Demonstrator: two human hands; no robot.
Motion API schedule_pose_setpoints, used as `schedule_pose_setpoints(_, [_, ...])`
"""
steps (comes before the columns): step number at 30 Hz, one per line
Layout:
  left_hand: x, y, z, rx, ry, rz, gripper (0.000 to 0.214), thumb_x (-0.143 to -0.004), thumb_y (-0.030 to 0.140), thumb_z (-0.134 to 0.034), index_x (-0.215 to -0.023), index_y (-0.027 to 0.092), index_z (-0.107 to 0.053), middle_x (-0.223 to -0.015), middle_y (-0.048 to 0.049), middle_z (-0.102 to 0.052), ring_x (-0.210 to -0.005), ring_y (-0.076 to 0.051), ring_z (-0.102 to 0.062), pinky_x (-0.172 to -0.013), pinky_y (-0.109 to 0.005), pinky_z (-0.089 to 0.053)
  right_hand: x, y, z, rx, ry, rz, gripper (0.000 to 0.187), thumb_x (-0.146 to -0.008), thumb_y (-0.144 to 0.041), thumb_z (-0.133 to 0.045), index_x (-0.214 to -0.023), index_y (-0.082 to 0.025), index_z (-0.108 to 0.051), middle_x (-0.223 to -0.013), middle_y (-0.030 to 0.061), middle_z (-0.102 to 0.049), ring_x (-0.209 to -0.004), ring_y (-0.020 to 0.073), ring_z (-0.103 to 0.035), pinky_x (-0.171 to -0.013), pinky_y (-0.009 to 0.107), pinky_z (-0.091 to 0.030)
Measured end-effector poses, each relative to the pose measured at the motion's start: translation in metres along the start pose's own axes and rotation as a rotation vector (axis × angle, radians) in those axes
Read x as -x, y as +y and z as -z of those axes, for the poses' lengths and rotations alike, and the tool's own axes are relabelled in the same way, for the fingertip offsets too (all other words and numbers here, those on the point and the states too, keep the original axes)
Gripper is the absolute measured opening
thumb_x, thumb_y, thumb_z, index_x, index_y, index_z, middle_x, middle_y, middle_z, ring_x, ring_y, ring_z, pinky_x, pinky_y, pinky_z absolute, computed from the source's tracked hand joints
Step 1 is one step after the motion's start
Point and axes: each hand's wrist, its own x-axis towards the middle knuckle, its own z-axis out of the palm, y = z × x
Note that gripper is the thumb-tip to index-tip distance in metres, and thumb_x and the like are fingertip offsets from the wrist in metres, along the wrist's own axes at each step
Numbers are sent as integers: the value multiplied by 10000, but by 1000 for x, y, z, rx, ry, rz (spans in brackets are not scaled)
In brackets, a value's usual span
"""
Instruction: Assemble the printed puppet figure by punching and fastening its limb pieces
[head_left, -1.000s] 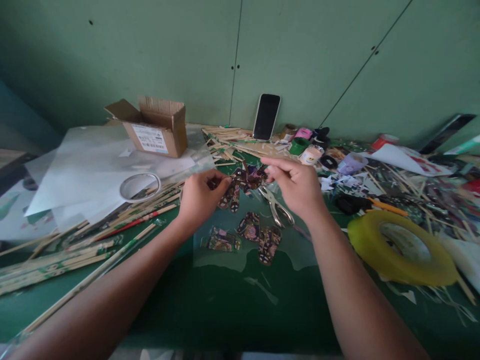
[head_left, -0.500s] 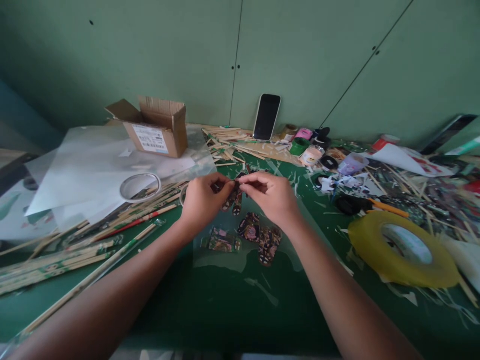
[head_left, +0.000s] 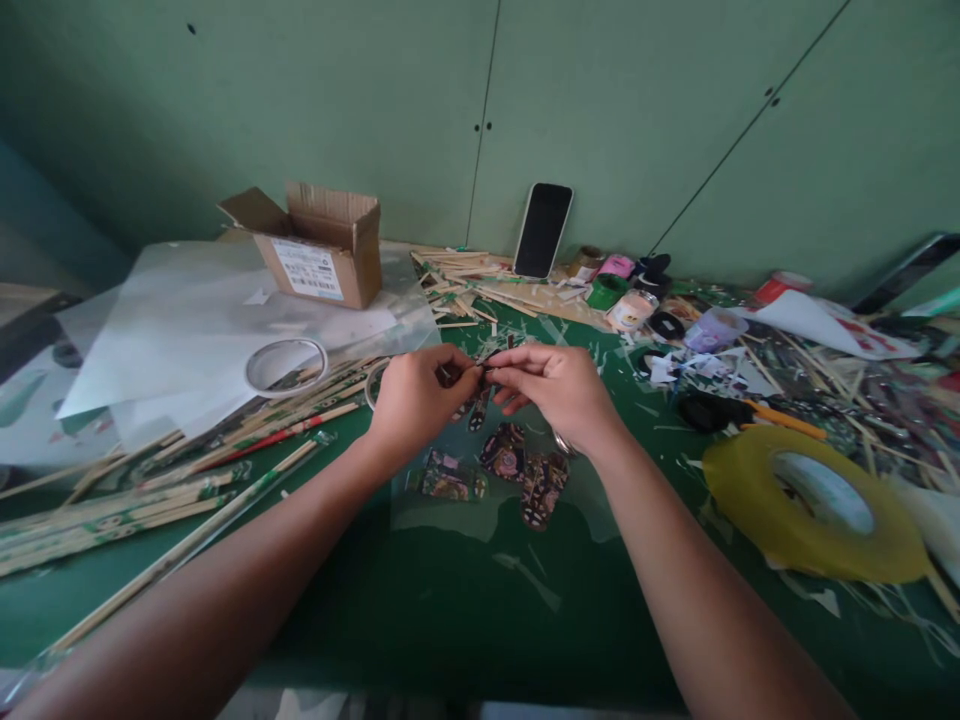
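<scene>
left hand point(head_left: 415, 400) and right hand point(head_left: 561, 388) pinch a small patterned cutout point(head_left: 478, 405) above the green table point(head_left: 465, 600).

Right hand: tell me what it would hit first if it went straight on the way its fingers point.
Its fingers point left. The right hand would first meet the patterned cutout pinched between both hands, and just beyond it the fingertips of the left hand. Depth is unclear, but they seem level.
</scene>
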Motion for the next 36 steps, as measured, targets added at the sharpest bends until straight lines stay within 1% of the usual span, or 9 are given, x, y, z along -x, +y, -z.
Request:
schedule_pose_setpoints(11, [2, -2, -2, 10, -5, -51, 147, -796, 281, -628, -712, 187, -702, -569, 0, -669, -537, -128, -594, -503, -235, -395, 0, -1, -2, 93, 38, 52, 60, -739, -251, -723, -786, -215, -715, -570, -28, -653, -506, 140, -614, -501, 301, -534])
schedule_pose_setpoints(15, [1, -3, -2, -31, -17, -131, 131, -804, 248, -633, -719, 185, -711, -594, 8, -682, -542, -113, -574, -539, -238, -402, 1, 2, 1, 344, 55, 239, 16, -794, -232, -713, -808, -225, -713, -699, -4, -669, -620, 148, -618, -599, 313, -519])
schedule_pose_setpoints(20, [-1, -6, 1, -119, 4, -346, 90, -828, 188, -638, -803, 176, -724, -737, -10, -737, -604, -118, -622, -568, -231, -429, 4, 0, 11, 712, 230, 586, 255, -760, -193, -788, -996, -253, -713, -1043, 80, -619, -984, 265, -596, -825, 426, -506])
schedule_pose_setpoints(22, [-1, -7, 2, -159, 25, -453, 99, -859, 189, -630, -843, 181, -727, -779, -13, -742, -632, -118, -640, -581, -225, -444, 5, -2, 14, 802, 218, 706, 164, -786, -203, -777, -927, -253, -712, -1080, 84, -616, -1051, 284, -567, -883, 446, -467])
schedule_pose_setpoints(24, [-2, -8, 5, -192, 48, -539, 112, -889, 206, -620, -862, 181, -726, -799, -20, -742, -669, -126, -660, -601, -227, -465, 5, -3, 16, 850, 173, 776, 57, -838, -218, -733, -837, -250, -686, -967, 53, -655, -965, 260, -584, -847, 423, -444])
schedule_pose_setpoints(26, [-3, -8, 7, -209, 60, -601, 125, -909, 213, -608, -875, 171, -721, -822, -34, -744, -714, -139, -680, -633, -235, -494, 5, -4, 15, 870, 161, 826, 78, -882, -240, -688, -811, -250, -657, -833, 23, -668, -864, 237, -588, -788, 395, -422])
schedule_pose_setpoints(29, [-5, -8, 10, -198, 85, -688, 144, -930, 210, -589, -886, 159, -716, -856, -55, -751, -770, -151, -701, -685, -249, -533, 6, -5, 13, 854, 191, 888, 103, -909, -270, -657, -811, -248, -637, -789, 19, -671, -820, 224, -586, -750, 372, -407])
schedule_pose_setpoints(32, [-7, -9, 12, -193, 135, -775, 138, -927, 194, -599, -872, 149, -718, -856, -63, -752, -768, -156, -705, -684, -255, -545, 6, -5, 12, 805, 207, 920, 20, -912, -270, -654, -921, -252, -655, -775, 17, -675, -790, 219, -586, -735, 363, -422])
schedule_pose_setpoints(36, [-8, -9, 13, -196, 167, -836, 123, -921, 167, -606, -870, 157, -718, -845, -55, -749, -756, -149, -701, -654, -244, -536, 5, -4, 13, 814, 201, 964, 159, -934, -275, -618, -1082, -248, -672, -796, 31, -687, -789, 228, -584, -718, 367, -441])
